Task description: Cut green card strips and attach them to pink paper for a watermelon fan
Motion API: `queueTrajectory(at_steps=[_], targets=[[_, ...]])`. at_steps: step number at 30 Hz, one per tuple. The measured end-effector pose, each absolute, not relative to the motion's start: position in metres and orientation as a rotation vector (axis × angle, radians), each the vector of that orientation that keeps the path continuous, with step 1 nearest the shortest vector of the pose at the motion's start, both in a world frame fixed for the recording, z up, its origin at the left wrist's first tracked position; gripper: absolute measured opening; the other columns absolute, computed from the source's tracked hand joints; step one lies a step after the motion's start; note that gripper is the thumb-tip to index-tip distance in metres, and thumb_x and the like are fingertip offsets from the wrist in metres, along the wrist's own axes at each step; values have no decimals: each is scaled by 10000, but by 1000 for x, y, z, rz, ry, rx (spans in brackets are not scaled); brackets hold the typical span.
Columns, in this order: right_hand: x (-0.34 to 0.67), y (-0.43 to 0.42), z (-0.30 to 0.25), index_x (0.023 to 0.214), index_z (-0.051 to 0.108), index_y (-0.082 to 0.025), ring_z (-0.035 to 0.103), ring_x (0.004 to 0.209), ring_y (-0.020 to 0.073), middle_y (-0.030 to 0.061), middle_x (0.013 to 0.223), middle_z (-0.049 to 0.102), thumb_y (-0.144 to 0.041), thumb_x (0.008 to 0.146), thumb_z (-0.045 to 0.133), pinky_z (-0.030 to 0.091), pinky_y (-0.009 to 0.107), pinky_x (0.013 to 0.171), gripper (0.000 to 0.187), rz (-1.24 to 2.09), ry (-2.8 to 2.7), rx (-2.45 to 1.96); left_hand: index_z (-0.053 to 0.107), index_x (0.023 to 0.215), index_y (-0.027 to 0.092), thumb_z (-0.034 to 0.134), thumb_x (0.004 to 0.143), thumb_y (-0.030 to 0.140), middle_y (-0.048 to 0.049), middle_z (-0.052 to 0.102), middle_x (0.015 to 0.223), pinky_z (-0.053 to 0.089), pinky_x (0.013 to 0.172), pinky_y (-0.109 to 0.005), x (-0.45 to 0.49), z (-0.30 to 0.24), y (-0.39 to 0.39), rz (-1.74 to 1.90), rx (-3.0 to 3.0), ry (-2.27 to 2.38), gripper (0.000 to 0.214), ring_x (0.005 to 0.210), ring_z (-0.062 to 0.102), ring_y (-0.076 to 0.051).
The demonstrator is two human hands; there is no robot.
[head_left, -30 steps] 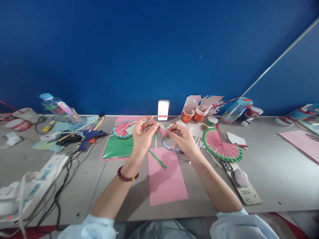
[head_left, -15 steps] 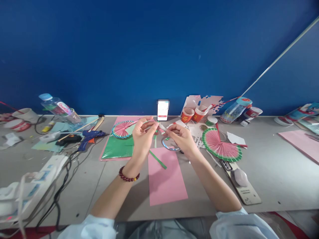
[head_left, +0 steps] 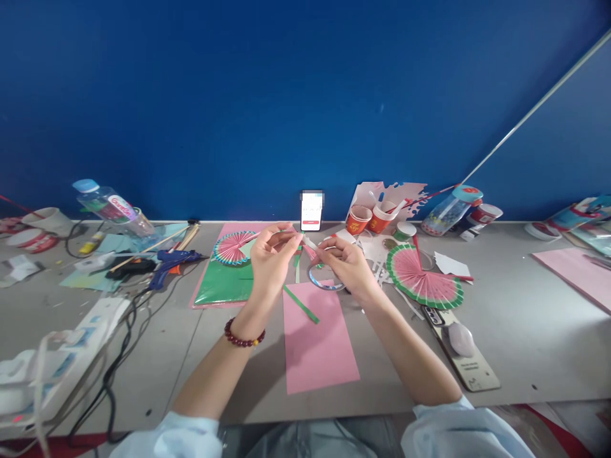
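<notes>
My left hand [head_left: 271, 261] and my right hand [head_left: 351, 264] are raised above the desk, fingertips pinched and close together. Between them runs a short whitish strip [head_left: 309, 242], which looks like tape; both sets of fingertips grip it. Just below my right fingers shows a blue-and-white ring [head_left: 321, 284], apparently a tape roll; I cannot tell whether that hand also holds it. Under my hands lies a pink sheet of paper [head_left: 319, 350], with a narrow green paper strip [head_left: 301, 305] across its upper part.
A pleated pink fan [head_left: 233, 247] rests on a green pack [head_left: 224, 286] at left, near a blue glue gun [head_left: 174, 261]. On the right are a watermelon-patterned fan [head_left: 424, 280], paper cups [head_left: 358, 219], and a phone [head_left: 470, 366] under a mouse [head_left: 461, 339]. Another phone [head_left: 311, 213] stands upright behind.
My left hand has shifted slightly left. My right hand stays almost in place, still pinching, and the ring below it has moved slightly left.
</notes>
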State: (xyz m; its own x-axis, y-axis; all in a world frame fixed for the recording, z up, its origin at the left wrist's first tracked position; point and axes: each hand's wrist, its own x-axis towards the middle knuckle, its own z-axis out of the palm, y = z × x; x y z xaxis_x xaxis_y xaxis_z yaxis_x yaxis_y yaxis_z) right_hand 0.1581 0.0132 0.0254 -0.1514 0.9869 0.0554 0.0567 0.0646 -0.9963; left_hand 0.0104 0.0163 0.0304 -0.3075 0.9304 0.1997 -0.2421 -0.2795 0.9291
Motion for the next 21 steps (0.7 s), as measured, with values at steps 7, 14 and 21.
queueTrajectory(at_steps=[7,14,21], targets=[[159,13,25,868,603,-191,656,693,180,41,732,721,-445,776,642,464,285,625,273,1188,-1421,-1143,624,882,190,791,644,273,-16,704,746,572,611,-258,11,30,16,1732,1039,1038,303,695,685,-150],[161,11,28,849,604,-192,664,705,180,29,709,715,-417,793,639,469,289,661,234,1151,-1403,-1092,616,987,188,764,689,332,-24,712,787,571,695,-281,9,29,18,1579,1109,935,363,708,685,-143],[161,10,29,845,611,-190,673,719,191,43,715,714,-414,782,657,474,287,654,237,1139,-1402,-1082,678,996,174,779,674,329,-23,720,727,554,696,-266,12,27,16,1488,1158,976,372,687,676,-140]])
